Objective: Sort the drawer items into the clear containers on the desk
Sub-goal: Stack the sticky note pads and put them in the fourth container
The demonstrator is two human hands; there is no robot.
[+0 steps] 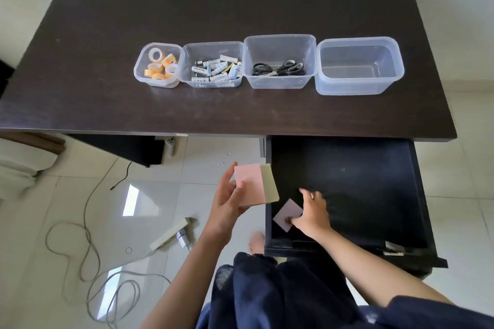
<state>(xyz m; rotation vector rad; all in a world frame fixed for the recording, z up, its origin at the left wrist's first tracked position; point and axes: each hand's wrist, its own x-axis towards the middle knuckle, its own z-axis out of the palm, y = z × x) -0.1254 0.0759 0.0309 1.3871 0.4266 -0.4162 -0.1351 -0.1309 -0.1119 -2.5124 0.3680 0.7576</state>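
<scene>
- A dark blue garment was seen nearest the camera, at the bottom edge; both bare forearms were extended forward from it.
- A stack of sticky notes, pink with a pale yellow pad behind it, was held up by the left hand, fingers and thumb curled round its lower left edge; it was kept above the floor, just left of the open drawer.
- A lilac sticky pad was pinched at the near left corner of the drawer by the right hand; the thumb was pressed on the pad, the other fingers were blurred.
- Four clear containers were lined up on the dark desk; tape rolls were held in the leftmost, batteries in the next, scissors in the third; nothing was seen in the rightmost container.
- A cable and a power strip were laid on the tiled floor.
</scene>
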